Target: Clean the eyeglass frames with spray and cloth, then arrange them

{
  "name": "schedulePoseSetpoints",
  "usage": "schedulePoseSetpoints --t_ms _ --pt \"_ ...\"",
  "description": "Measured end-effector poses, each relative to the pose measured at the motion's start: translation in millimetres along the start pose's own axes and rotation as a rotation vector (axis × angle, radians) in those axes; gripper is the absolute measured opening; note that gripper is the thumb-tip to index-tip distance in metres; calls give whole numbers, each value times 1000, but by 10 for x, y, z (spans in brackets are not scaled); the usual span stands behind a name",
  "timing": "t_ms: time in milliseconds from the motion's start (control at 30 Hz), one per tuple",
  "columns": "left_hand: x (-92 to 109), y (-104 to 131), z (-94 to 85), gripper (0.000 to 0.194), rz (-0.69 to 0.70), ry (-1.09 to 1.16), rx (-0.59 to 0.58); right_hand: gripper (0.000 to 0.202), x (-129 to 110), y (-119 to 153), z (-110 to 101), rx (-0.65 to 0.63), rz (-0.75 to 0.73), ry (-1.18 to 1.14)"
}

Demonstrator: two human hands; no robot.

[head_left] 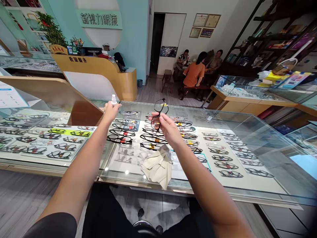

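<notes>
My right hand (168, 127) is closed on a pair of dark-framed eyeglasses (158, 105), pinching them near the bridge. They are turned on end above the glass counter, one lens over the other. At the counter's far side, my left hand (111, 110) is wrapped round a small white spray bottle (113, 98); only its top shows above the fingers. A crumpled beige cloth (158, 167) lies on the glass near the front edge, below my right hand.
Rows of eyeglasses (123, 132) fill the glass display counter (223, 115). A brown, board-like panel (81, 102) stands on its left part. Beyond are a yellow cashier desk (99, 66) and several seated people, one in an orange shirt (194, 74). A chair base (146, 224) shows below me.
</notes>
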State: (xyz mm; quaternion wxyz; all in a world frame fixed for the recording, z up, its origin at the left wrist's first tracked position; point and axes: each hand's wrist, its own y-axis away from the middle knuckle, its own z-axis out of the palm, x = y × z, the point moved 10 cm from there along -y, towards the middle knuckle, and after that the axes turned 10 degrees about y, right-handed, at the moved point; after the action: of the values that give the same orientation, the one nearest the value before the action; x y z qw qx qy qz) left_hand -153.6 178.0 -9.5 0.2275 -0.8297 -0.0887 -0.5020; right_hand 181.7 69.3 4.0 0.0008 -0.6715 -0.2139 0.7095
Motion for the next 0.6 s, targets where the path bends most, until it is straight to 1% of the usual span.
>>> schedulePoseSetpoints --t_ms 67,100,300,467,600 --pt "-139 -32 -42 20 -71 -70 25 51 17 -10 -4 -2 1 2" --pt "-176 -32 -47 18 -90 -84 24 51 25 -15 -6 -3 2 0" --pt "-198 41 -44 12 -106 -207 -28 52 28 -22 -25 1 7 -10" --pt "-202 99 -84 29 -145 -292 -14 50 26 -26 -22 -1 -1 -16" --pt "-219 132 -105 31 -206 -338 -14 48 10 -23 -17 -10 -11 -26"
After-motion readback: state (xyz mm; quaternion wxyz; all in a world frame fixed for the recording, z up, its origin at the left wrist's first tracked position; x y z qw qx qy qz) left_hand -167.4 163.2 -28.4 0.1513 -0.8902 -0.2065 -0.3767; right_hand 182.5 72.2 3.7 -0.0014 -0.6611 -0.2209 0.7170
